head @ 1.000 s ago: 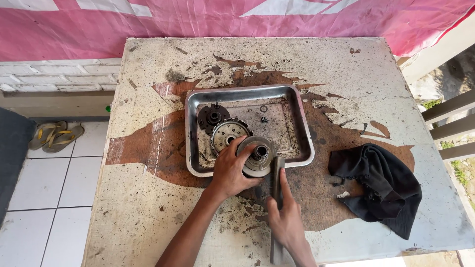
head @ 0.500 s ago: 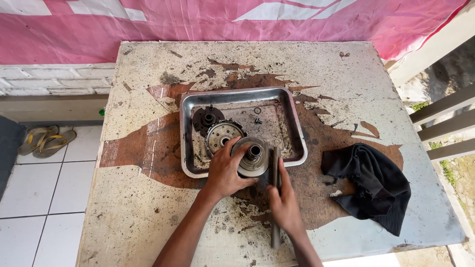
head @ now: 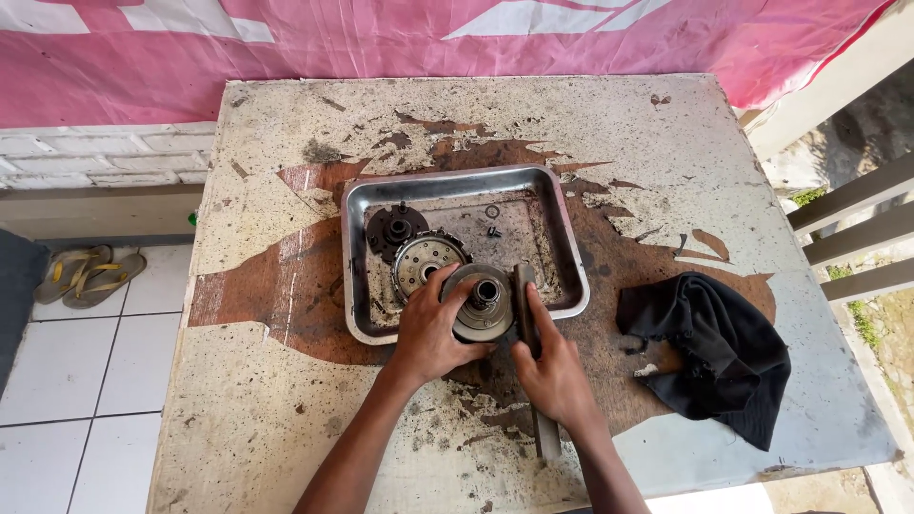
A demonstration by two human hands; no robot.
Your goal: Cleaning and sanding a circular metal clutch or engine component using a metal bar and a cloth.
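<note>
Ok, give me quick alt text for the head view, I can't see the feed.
Left hand grips a round greasy metal drum part over the near edge of a steel tray; right hand holds a flat metal bar against it. A black rag lies to the right on the worn table.

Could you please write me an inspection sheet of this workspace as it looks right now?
Surface: table, paint worn and flaking, brown stains around the tray.
Job's things: round metal part over the front rim of the steel tray; long dark tool against it; toothed disc and dark hub in the tray.
Clutter: black rag right of the tray; small ring and bolt in the tray.
Grippers: left hand grips the round part; right hand holds the tool.
Cables: nothing seen.
Surroundings: pink sheet behind, tiled floor, sandals on it, railing at right.
</note>
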